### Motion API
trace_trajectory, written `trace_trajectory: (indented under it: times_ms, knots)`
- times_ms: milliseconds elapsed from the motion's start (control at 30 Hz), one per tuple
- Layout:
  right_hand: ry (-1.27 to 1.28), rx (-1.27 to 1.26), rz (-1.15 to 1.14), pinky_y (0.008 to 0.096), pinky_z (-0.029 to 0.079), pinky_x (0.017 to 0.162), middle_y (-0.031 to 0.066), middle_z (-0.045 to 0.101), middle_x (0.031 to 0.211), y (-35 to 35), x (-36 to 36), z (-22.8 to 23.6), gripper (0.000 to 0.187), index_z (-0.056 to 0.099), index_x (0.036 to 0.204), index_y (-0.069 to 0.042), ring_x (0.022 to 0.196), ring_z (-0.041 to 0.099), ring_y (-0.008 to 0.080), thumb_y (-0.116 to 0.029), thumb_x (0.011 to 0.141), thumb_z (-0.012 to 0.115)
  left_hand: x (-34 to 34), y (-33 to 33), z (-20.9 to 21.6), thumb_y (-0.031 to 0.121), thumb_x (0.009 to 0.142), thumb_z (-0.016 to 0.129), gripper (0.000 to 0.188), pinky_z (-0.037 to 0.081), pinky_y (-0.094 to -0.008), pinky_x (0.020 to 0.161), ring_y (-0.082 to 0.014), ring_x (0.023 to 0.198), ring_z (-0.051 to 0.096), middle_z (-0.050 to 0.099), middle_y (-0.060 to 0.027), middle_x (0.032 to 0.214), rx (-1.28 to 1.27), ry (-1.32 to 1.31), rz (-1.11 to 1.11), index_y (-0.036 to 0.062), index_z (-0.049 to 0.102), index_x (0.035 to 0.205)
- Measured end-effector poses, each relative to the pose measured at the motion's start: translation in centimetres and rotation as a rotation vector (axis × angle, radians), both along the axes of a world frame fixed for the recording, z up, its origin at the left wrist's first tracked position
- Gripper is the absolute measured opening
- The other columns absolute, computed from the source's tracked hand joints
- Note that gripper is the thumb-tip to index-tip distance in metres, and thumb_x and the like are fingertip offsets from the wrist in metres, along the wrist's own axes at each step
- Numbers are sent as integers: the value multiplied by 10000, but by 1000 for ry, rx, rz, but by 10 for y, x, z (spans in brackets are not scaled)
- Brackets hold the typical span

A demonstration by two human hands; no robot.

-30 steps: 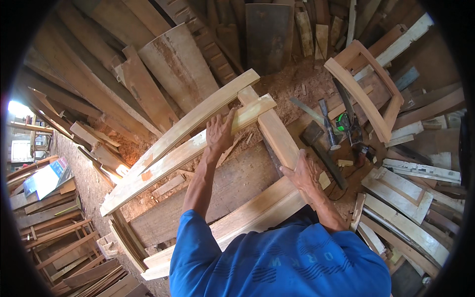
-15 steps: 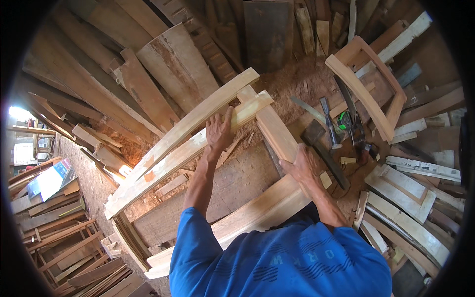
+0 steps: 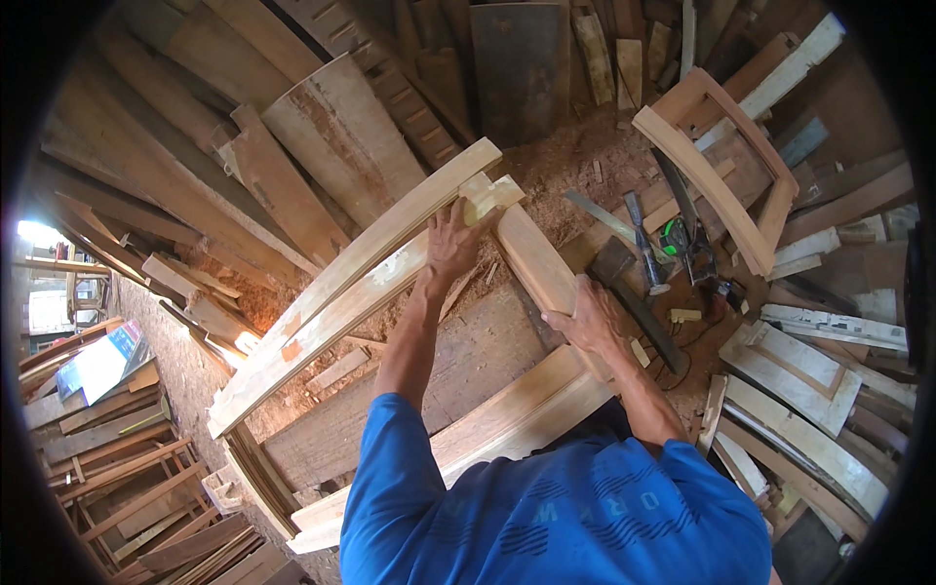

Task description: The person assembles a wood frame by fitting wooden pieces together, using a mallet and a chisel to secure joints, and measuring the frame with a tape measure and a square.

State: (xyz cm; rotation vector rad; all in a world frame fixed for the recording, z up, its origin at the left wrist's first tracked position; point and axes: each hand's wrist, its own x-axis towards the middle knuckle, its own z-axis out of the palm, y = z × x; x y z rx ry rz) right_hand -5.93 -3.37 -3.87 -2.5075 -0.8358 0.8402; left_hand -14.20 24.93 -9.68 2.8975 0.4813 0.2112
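A frame of pale wooden boards lies in front of me, its far side a long rail (image 3: 336,307) with a stepped joint end at the right. My left hand (image 3: 451,244) is over this rail near the joint, fingers reaching across to the far edge and thumb apart. A second long wooden board (image 3: 390,234) lies just beyond it. My right hand (image 3: 590,327) grips the short wooden crosspiece (image 3: 536,261) at the frame's right, thumb on the inner side. The near rail (image 3: 517,400) runs close to my body, partly hidden by my shirt.
Right of the frame lie a chisel-like tool (image 3: 643,244), a green and black tape measure (image 3: 673,237) and a dark-headed hammer or mallet (image 3: 614,258). A small wooden frame (image 3: 751,234) stands beyond them. Planks (image 3: 341,136) lean at the back; scrap boards (image 3: 146,487) are piled left.
My left hand has slid right along the far rail, closer to its jointed end. The right hand stays on the crosspiece, with its grip slightly shifted.
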Motion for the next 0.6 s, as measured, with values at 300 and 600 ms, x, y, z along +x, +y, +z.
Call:
trace_trajectory:
  times_ms: [300,600]
  knots:
    - [85,78,10,506,449,1098,398,526,1368,14,16,-5,1035,359,1489,159,1280,552,495,-455,798,825,4,18,-9,-22,888,585,793,310,-598,1175,-500,1432,374,355,-272,1612,-12,42,-5,479,519,1500]
    - [30,177,50,492,362,1179,380,549,1386,33,29,-41,952,449,1415,154,1327,518,499,-454,779,812,-5,17,-14,92,886,693,655,334,-613,1114,-493,1388,417,365,-281,1598,272,-74,76,350,563,1474]
